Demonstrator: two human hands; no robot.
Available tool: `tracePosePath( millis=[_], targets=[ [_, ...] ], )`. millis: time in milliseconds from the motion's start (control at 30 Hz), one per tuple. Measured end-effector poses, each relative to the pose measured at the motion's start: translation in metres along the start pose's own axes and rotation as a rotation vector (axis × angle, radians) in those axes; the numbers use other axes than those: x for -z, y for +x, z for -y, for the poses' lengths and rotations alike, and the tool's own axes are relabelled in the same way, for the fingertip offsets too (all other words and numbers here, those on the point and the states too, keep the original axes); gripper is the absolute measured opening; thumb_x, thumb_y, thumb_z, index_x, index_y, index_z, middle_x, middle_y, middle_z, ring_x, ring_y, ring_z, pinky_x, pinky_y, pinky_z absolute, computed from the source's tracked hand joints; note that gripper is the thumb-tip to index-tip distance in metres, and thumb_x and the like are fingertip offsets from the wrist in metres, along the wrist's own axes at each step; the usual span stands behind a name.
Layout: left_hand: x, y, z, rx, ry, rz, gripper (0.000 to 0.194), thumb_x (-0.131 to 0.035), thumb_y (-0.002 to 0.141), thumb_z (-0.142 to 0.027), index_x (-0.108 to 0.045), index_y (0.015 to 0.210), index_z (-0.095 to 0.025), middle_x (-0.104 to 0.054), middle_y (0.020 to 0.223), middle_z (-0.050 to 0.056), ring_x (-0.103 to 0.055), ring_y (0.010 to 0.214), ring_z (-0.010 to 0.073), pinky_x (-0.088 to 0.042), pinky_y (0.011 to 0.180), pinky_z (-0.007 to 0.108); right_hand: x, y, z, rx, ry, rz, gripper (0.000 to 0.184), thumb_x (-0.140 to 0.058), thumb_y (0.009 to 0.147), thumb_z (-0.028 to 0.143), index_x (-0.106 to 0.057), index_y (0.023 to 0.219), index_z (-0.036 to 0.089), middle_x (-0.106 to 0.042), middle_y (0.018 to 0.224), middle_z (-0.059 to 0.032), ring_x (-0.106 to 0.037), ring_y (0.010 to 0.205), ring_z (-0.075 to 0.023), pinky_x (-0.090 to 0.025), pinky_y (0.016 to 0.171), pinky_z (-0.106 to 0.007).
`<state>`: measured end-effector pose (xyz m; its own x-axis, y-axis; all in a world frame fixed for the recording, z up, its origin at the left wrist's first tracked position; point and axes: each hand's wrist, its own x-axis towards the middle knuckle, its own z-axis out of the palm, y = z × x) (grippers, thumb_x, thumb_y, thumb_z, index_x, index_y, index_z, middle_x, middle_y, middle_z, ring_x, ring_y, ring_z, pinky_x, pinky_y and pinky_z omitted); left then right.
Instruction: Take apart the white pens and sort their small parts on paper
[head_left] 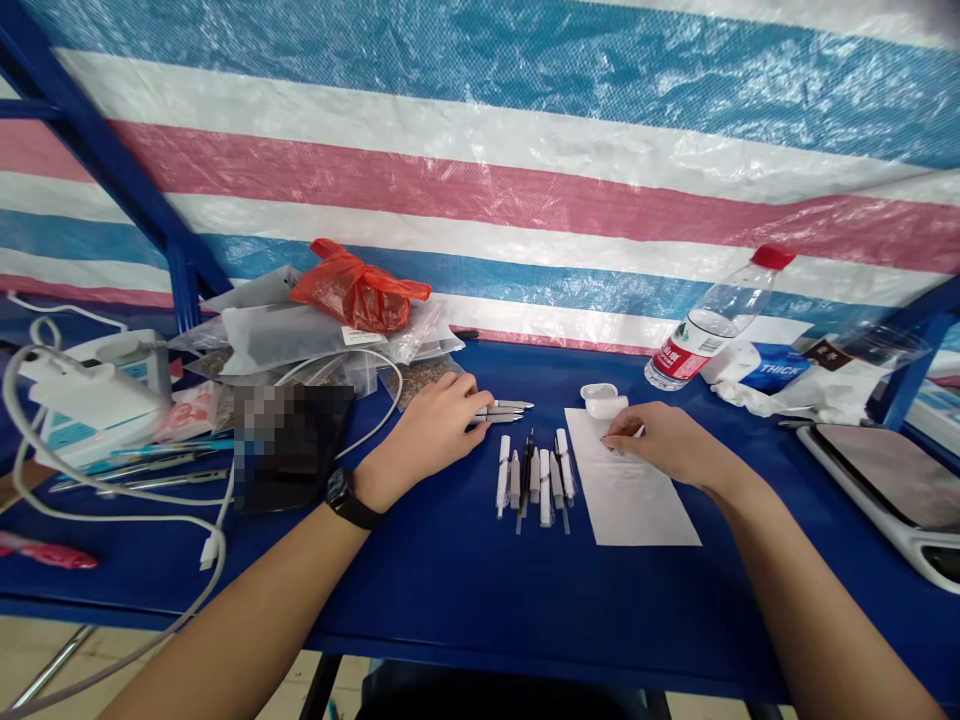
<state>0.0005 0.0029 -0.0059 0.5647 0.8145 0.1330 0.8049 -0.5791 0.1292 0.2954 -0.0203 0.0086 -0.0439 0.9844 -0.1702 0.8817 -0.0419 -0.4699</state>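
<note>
My left hand (442, 425) rests low over the blue table, fingers curled round pointed silver tweezers (506, 411) whose tips stick out to the right. My right hand (652, 440) pinches over a white sheet of paper (637, 500); a tiny dark speck shows at its fingertips, too small to name. Just beyond those fingertips stands a small white container (606, 404), and a clear lid-like piece (598, 391) lies behind it. Between my hands lies a row of several white, grey and black pens or brush-like tools (534, 480), some in clear wrap.
On the left lie a dark phone-like slab (300, 445), a white cable (217, 530), plastic bags (281, 335) and a red bag (360, 290). To the right are a water bottle (705, 325), a tissue pack (772, 368) and a scale (892, 480). A striped sheet (480, 190) hangs behind.
</note>
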Motion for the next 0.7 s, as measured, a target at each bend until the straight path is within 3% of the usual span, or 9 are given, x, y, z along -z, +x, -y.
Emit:
tracePosePath(
  millis=[133, 267, 500, 567, 700],
  targets=[
    [0.0, 0.001, 0.0, 0.016, 0.037, 0.009, 0.021, -0.055, 0.096, -0.018, -0.07, 0.11, -0.017, -0.066, 0.113, 0.011, -0.06, 0.112, 0.0299, -0.049, 0.095, 0.044, 0.006, -0.003, 0.001, 0.003, 0.01, -0.006, 0.02, -0.065, 0.08, 0.039, -0.074, 0.077, 0.021, -0.077, 0.085, -0.0086, -0.072, 0.08, -0.0278, -0.05, 0.068, -0.034],
    [-0.002, 0.002, -0.005, 0.009, 0.109, 0.031, 0.018, -0.054, 0.094, -0.015, -0.071, 0.099, -0.015, -0.07, 0.106, 0.011, -0.064, 0.109, 0.0315, -0.048, 0.094, 0.045, 0.013, -0.003, -0.001, 0.047, -0.021, -0.148, 0.031, -0.059, 0.083, 0.05, -0.072, 0.08, 0.023, -0.074, 0.076, -0.0071, -0.067, 0.068, -0.0253, -0.046, 0.064, -0.034],
    [-0.013, 0.0, -0.009, -0.023, 0.112, -0.07, 0.022, -0.051, 0.084, -0.004, -0.069, 0.088, -0.016, -0.07, 0.09, 0.012, -0.067, 0.097, 0.0323, -0.047, 0.085, 0.044, 0.007, 0.0, 0.003, 0.053, 0.028, -0.294, 0.037, -0.056, 0.081, 0.055, -0.066, 0.067, 0.023, -0.067, 0.059, -0.0053, -0.06, 0.058, -0.0224, -0.039, 0.056, -0.032],
    [-0.011, 0.0, -0.01, 0.003, 0.105, -0.072, 0.021, -0.053, 0.082, -0.004, -0.068, 0.088, -0.016, -0.069, 0.092, 0.012, -0.066, 0.098, 0.0322, -0.047, 0.083, 0.042, 0.005, 0.0, 0.004, 0.039, 0.045, -0.343, 0.04, -0.056, 0.082, 0.059, -0.064, 0.065, 0.023, -0.066, 0.057, -0.0052, -0.059, 0.056, -0.0223, -0.037, 0.054, -0.032],
    [0.005, -0.001, -0.008, 0.11, 0.086, 0.031, 0.023, -0.054, 0.08, -0.004, -0.066, 0.094, -0.017, -0.069, 0.098, 0.009, -0.067, 0.087, 0.0265, -0.046, 0.071, 0.035, 0.002, -0.001, 0.008, 0.016, 0.096, -0.461, 0.049, -0.052, 0.083, 0.067, -0.063, 0.067, 0.022, -0.063, 0.056, -0.0052, -0.058, 0.054, -0.0223, -0.037, 0.056, -0.033]
  ],
)
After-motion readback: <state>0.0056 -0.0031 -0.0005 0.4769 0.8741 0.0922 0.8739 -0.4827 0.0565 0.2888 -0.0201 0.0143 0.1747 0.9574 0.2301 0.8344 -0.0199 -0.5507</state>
